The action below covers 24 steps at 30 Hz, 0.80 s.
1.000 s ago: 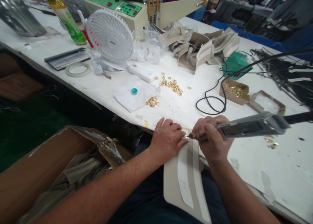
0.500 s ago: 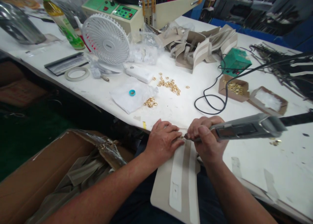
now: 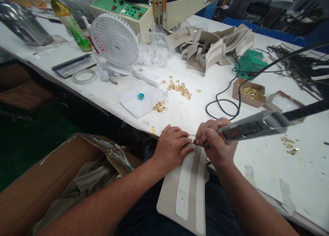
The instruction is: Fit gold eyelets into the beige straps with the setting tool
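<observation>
My right hand (image 3: 218,143) is wrapped around a grey electric screwdriver (image 3: 252,126), held nearly level with its thick black cable trailing off to the right. The screwdriver's narrow tip points left and meets the top end of a long beige panel (image 3: 169,198) with pale strips. My left hand (image 3: 172,148) lies on the panel's upper end, palm down, fingers stretched toward the tip. A small metal piece shows between its fingertips and the tip, too small to make out. The panel's lower part rests over my lap.
Gold-coloured rings (image 3: 181,88) lie loose on the white table (image 3: 180,121). A carton of gold parts (image 3: 249,92) and a green box (image 3: 250,64) stand at right. Beyond are a white fan (image 3: 115,40) and beige pieces (image 3: 205,50). A big cardboard box (image 3: 38,181) sits at lower left.
The view has shifted slightly. The screwdriver's rear end has swung a little up and left, uncovering more gold bits on the table. Both hands stay at the panel's upper end.
</observation>
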{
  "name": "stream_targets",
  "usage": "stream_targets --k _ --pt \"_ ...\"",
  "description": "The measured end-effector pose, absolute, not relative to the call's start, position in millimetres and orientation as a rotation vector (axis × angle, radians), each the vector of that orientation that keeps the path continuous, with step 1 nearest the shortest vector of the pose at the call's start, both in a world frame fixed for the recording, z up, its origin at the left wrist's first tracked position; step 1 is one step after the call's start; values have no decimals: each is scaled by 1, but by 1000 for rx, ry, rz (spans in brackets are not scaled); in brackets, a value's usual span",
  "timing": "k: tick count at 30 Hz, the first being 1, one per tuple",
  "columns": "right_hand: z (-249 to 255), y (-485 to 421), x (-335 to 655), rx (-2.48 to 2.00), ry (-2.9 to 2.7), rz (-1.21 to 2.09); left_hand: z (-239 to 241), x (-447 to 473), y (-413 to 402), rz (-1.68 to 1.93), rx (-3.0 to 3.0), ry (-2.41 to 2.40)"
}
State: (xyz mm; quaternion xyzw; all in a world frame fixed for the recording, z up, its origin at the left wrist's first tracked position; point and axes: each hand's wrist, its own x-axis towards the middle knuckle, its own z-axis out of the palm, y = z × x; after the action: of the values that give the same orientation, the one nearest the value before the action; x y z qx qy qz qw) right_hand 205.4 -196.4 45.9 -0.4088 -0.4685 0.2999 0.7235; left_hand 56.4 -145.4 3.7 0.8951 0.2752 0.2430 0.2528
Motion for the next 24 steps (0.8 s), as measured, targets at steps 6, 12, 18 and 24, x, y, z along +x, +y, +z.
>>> stream_targets --k 6,12,18,24 --pt "49 -194 205 -949 -1080 689 3 57 -146 662 2451 743" --pt "48 -191 207 -974 -1064 725 4 57 -146 665 2427 728" --pt "48 -195 201 -986 -1018 634 4 57 -146 649 2402 746" --pt "47 -202 203 -1177 -930 639 9 57 -151 571 2431 840"
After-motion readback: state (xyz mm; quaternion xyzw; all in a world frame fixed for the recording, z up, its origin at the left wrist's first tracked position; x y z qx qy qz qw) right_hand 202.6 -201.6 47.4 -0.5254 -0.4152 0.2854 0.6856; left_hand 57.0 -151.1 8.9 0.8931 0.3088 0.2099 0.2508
